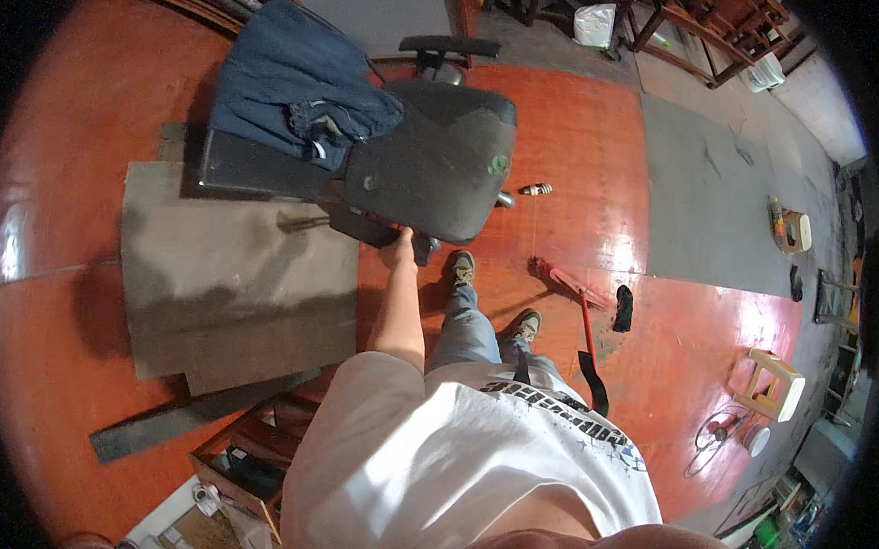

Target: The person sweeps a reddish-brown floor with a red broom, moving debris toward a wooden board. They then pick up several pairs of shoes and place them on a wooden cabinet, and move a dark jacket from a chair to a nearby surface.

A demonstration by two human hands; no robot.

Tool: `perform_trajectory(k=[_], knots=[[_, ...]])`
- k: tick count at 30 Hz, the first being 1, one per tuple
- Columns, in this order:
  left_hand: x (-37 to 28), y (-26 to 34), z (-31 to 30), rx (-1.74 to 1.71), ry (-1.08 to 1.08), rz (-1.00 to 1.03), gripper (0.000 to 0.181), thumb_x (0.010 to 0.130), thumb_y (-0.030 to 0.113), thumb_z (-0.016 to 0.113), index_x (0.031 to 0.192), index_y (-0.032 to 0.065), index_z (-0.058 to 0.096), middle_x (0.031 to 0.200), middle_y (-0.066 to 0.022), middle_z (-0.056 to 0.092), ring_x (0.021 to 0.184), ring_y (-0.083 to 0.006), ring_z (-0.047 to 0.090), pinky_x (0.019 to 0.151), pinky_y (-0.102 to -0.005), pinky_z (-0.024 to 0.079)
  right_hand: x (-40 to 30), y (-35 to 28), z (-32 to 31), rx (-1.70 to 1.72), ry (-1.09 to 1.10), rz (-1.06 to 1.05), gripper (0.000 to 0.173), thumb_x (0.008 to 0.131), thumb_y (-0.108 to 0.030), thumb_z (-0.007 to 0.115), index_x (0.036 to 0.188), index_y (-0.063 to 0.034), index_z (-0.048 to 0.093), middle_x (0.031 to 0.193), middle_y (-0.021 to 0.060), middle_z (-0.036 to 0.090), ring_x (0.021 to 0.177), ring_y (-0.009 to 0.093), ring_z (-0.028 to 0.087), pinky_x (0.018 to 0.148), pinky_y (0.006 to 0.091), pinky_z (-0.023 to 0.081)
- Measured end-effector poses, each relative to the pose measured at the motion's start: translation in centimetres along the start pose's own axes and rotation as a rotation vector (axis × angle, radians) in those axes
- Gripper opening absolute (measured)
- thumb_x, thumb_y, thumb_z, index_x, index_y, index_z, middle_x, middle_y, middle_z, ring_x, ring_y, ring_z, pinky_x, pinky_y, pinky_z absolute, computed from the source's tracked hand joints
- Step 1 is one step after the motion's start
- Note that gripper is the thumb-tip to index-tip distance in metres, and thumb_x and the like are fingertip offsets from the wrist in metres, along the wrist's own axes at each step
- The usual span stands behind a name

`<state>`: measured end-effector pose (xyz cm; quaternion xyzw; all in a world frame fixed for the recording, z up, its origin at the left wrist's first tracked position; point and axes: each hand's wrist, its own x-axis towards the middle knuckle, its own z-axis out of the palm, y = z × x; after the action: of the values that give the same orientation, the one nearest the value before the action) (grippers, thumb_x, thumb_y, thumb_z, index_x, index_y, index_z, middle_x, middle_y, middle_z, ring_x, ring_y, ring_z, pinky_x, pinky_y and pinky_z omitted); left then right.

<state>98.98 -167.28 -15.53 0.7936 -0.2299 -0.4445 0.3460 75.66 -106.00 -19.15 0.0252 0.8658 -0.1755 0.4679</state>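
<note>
My left hand [400,253] grips the near armrest [368,231] of a worn black office chair [433,158]. Dark blue cloth [294,81], apparently a garment, lies draped over the chair's backrest [262,168]. My right hand is out of view. To the right of my feet is a red broom [573,285], its head on the floor and its red handle [588,330] slanting back towards my body. A black strip [593,385] hangs by the handle; what it belongs to is unclear. Beside the broom head lies a small black object [623,308], with dark debris around it.
A spiral light bulb [535,189] lies on the orange floor beyond the chair. Flat brown sheets [243,289] and a dark plank [195,415] lie left. Cream plastic stools [773,385] stand right, near a coiled cable [717,433]. Wooden furniture [252,449] is close at lower left.
</note>
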Motion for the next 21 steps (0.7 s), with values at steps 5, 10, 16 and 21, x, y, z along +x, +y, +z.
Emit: perform_trajectory(k=[5,10,16,21], knots=[[-2.9,-7.5,-3.8,-0.003,-0.086,-0.146,0.068,0.063,0.030,0.074,0.115,-0.0055,0.050,0.114,-0.0168,0.056,0.099,-0.0263,0.057,0.083,-0.0366,0.047,1.8,1.3,-0.9,0.008,-0.002,-0.060,0.040,0.076,-0.037,0.063,0.075,0.0033,0.060,0.063,0.0196,0.057,0.065,0.028,0.061,0.058,0.0392,0.043],[-10.8,-10.3,-9.5,0.239,-0.236,-0.157,0.067,0.063,0.043,0.075,0.108,-0.0018,0.055,0.094,-0.0131,0.061,0.077,-0.0199,0.062,0.053,-0.0345,0.050,1.9,1.3,-1.0,0.045,-0.003,-0.085,0.040,0.076,-0.037,0.063,0.076,0.0033,0.061,0.064,0.0200,0.058,0.066,0.028,0.061,0.059,0.0393,0.044],[-13.8,-6.8,-19.0,0.428,-1.346,0.323,0.048,0.083,0.043,0.059,0.109,0.0024,0.058,0.107,-0.0176,0.053,0.086,-0.0209,0.055,0.066,-0.0325,0.044,0.8,1.5,0.2,0.067,-0.003,-0.077,0.040,0.077,-0.037,0.064,0.078,0.0033,0.061,0.065,0.0205,0.058,0.068,0.028,0.061,0.060,0.0394,0.044],[-9.0,1.5,-16.8,0.274,-0.644,0.308,0.031,0.078,0.032,0.065,0.079,0.0029,0.054,0.074,-0.0065,0.056,0.062,-0.0153,0.055,0.049,-0.0326,0.044,-0.5,1.5,1.2,0.075,-0.004,-0.062,0.040,0.077,-0.036,0.064,0.080,0.0033,0.061,0.066,0.0210,0.059,0.069,0.028,0.062,0.061,0.0394,0.044]])
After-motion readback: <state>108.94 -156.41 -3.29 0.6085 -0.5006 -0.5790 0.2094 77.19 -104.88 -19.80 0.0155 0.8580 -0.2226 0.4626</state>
